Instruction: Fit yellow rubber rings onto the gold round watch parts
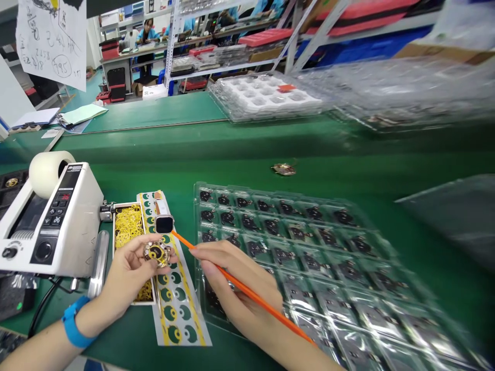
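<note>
Here | round part (pixel 156 252): gold (yellow and black inside) | left hand (pixel 129 269)

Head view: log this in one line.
left hand: holds round gold part; right hand: holds orange stick; white box: yellow pieces; clear tray: dark parts

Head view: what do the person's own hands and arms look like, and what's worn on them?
The left hand is ungloved, with a wide bright blue band around its wrist. The right hand is ungloved too, with no band visible. No sleeves show on either forearm.
</note>
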A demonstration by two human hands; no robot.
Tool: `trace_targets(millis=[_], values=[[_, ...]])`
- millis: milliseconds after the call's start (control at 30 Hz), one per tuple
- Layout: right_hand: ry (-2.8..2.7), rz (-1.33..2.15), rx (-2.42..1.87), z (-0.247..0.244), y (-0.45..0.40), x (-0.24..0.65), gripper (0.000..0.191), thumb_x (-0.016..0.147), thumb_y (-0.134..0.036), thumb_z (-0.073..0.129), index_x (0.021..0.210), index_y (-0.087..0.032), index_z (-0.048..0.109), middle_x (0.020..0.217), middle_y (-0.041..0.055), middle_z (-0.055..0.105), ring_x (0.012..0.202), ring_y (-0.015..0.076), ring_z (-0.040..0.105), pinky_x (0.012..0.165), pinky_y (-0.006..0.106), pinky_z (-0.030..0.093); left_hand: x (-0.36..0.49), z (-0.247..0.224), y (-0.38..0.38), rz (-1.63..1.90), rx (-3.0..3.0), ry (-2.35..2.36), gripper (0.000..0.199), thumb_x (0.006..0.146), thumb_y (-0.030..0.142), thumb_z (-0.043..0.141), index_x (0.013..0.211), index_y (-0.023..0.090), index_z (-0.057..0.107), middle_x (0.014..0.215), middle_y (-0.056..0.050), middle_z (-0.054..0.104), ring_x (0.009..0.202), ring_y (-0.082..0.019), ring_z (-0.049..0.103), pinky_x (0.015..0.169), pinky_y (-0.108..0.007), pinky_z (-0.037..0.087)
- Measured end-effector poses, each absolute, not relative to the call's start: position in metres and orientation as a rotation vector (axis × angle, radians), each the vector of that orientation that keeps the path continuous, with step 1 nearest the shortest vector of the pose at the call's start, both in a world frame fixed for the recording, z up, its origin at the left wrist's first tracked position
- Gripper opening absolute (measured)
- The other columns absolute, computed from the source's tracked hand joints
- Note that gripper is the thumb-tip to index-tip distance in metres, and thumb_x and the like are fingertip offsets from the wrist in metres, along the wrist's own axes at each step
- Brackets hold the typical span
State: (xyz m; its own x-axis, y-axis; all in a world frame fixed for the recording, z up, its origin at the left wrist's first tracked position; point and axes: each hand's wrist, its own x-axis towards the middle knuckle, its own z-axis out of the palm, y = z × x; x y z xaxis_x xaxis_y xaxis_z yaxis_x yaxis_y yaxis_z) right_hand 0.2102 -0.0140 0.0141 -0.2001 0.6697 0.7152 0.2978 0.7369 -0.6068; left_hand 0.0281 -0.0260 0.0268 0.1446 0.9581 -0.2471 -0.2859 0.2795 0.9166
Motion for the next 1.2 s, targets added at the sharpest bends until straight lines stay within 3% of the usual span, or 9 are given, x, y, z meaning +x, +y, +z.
trace_targets(millis=[200, 367, 500, 633, 733, 833, 900, 1033, 1200], values=[[-1.839, 0.376, -0.741, 0.014, -0.015, 0.209, 0.025, 0.087, -0.003, 0.048, 0.099, -0.019, 0.062, 0.083, 0.0081, 0.068, 0.074, 0.0192, 0.065, 0.06, 0.031, 0.053, 0.029, 0.027, -0.024, 1.075, 0.85, 1.063, 0.026, 0.071, 0.024, 0.077, 0.09, 0.017, 0.062, 0.079, -0.004, 0.073, 0.066, -0.018, 0.071, 0.056, -0.024, 0.057], [-1.891, 0.297, -0.703, 0.014, -0.018, 0.211, 0.025, 0.087, -0.002, 0.045, 0.101, -0.017, 0.059, 0.085, 0.0087, 0.066, 0.072, 0.0176, 0.063, 0.059, 0.029, 0.051, 0.026, 0.026, -0.024, 1.049, 0.928, 1.112, 0.02, 0.069, 0.02, 0.075, 0.08, 0.016, 0.059, 0.071, -0.003, 0.07, 0.057, -0.016, 0.068, 0.039, -0.016, 0.043], [-1.936, 0.265, -0.688, 0.015, -0.022, 0.21, 0.023, 0.089, -0.005, 0.041, 0.1, -0.015, 0.058, 0.082, 0.0078, 0.062, 0.071, 0.0165, 0.06, 0.058, 0.028, 0.049, 0.026, 0.024, -0.024, 1.045, 0.962, 1.152, 0.015, 0.067, 0.014, 0.07, 0.074, 0.016, 0.057, 0.064, 0.001, 0.067, 0.045, -0.009, 0.06, 0.035, -0.014, 0.034], [-1.886, 0.331, -0.844, 0.013, -0.027, 0.204, 0.023, 0.091, -0.008, 0.038, 0.081, -0.018, 0.056, 0.074, 0.0044, 0.054, 0.067, 0.0164, 0.056, 0.056, 0.027, 0.048, 0.029, 0.022, -0.025, 1.019, 0.954, 1.162, 0.015, 0.071, 0.019, 0.069, 0.078, 0.017, 0.056, 0.06, 0.001, 0.065, 0.047, -0.011, 0.061, 0.035, -0.014, 0.035], [-1.946, 0.37, -0.883, 0.009, -0.028, 0.199, 0.026, 0.093, -0.008, 0.035, 0.081, -0.018, 0.055, 0.071, 0.0029, 0.055, 0.059, 0.0141, 0.054, 0.051, 0.025, 0.044, 0.031, 0.02, -0.027, 1.018, 0.971, 1.124, 0.021, 0.073, 0.024, 0.071, 0.088, 0.017, 0.059, 0.075, -0.002, 0.068, 0.055, -0.013, 0.063, 0.043, -0.018, 0.048], [-1.985, 0.269, -0.905, 0.002, -0.026, 0.194, 0.02, 0.095, -0.011, 0.041, 0.09, -0.016, 0.06, 0.067, 0.0014, 0.055, 0.054, 0.0123, 0.054, 0.044, 0.022, 0.039, 0.034, 0.017, -0.032, 1.037, 1.025, 1.093, 0.025, 0.075, 0.02, 0.068, 0.099, 0.019, 0.063, 0.089, -0.004, 0.068, 0.073, -0.016, 0.065, 0.063, -0.026, 0.057], [-1.964, 0.211, -0.918, -0.001, -0.024, 0.192, 0.014, 0.094, -0.011, 0.048, 0.091, -0.015, 0.06, 0.068, 0.0016, 0.056, 0.055, 0.0119, 0.055, 0.044, 0.021, 0.039, 0.034, 0.015, -0.037, 1.04, 1.104, 1.106, 0.03, 0.076, 0.017, 0.064, 0.107, 0.021, 0.064, 0.095, -0.006, 0.069, 0.085, -0.018, 0.065, 0.072, -0.027, 0.056], [-1.935, 0.21, -0.955, -0.002, -0.024, 0.19, 0.011, 0.092, -0.011, 0.051, 0.086, -0.015, 0.06, 0.069, 0.002, 0.057, 0.057, 0.0119, 0.055, 0.048, 0.021, 0.042, 0.033, 0.013, -0.047, 0.952, 1.277, 1.133, 0.044, 0.08, 0.013, 0.055, 0.122, 0.025, 0.059, 0.106, -0.007, 0.068, 0.09, -0.02, 0.064, 0.074, -0.028, 0.054], [-1.946, 0.301, -1.002, -0.002, -0.023, 0.191, 0.013, 0.088, -0.009, 0.05, 0.079, -0.016, 0.057, 0.066, -0.0001, 0.054, 0.055, 0.0112, 0.051, 0.048, 0.021, 0.04, 0.035, 0.015, -0.049, 0.928, 1.366, 1.108, 0.045, 0.085, 0.013, 0.05, 0.128, 0.024, 0.056, 0.122, -0.01, 0.064, 0.107, -0.024, 0.061, 0.088, -0.033, 0.051]])
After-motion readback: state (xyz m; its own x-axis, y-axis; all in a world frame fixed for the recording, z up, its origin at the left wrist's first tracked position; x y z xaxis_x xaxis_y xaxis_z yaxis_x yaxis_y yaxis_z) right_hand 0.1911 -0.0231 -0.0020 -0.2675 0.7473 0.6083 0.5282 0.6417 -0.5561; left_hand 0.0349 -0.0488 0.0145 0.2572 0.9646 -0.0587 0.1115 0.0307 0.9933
